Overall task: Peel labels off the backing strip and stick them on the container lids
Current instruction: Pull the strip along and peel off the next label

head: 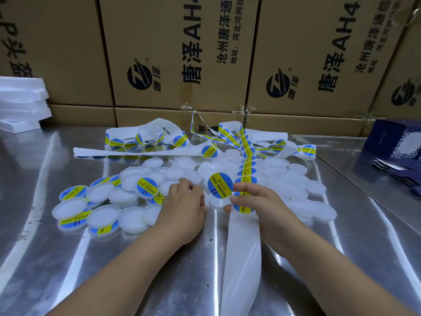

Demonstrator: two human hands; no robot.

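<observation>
Fingertips of the right hand pinch the rim of the labelled lid above the backing strip; left hand fingers curl beside it — grip unclear. Light, thin, likely slippery plastic — probably best held by its edges, off the sticker face.

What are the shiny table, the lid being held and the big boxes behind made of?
Table: sheet metal, probably stainless steel, polished; it throws bright streaks and reflections. Lid: likely plastic, milky and translucent, smooth. Boxes: brown cardboard, probably corrugated, matt, printed, with taped seams.
</observation>
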